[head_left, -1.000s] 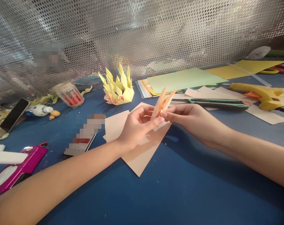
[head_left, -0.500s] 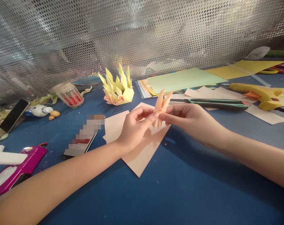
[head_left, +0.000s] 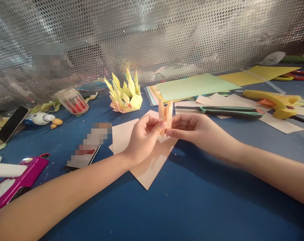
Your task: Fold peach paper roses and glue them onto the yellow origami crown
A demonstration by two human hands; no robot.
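Note:
A small folded peach paper piece [head_left: 165,115] stands upright between my hands, its two flaps pointing up. My left hand [head_left: 145,139] pinches its lower left side between thumb and fingers. From the right, my right hand [head_left: 196,130] grips the lower right edge with thumb and fingertips. Part of the piece is hidden by the fingers. Beneath my hands, pale pink paper sheets [head_left: 148,170] lie overlapping on the blue table [head_left: 192,201]. Just beyond my right hand rests a green and black utility knife [head_left: 229,111].
A yellow folded-paper crown [head_left: 128,97] stands behind. Left are a phone [head_left: 89,150], a jar with red bits [head_left: 74,102] and a magenta device [head_left: 31,174]. Right are a yellow glue gun [head_left: 272,100], paper strips [head_left: 282,124] and a green sheet stack [head_left: 197,87]. Metal mesh [head_left: 152,40] rises behind.
The folded paper piece has turned so its flaps point more straight up, and it sits slightly further left. Both hands keep their hold; the view has shifted a little.

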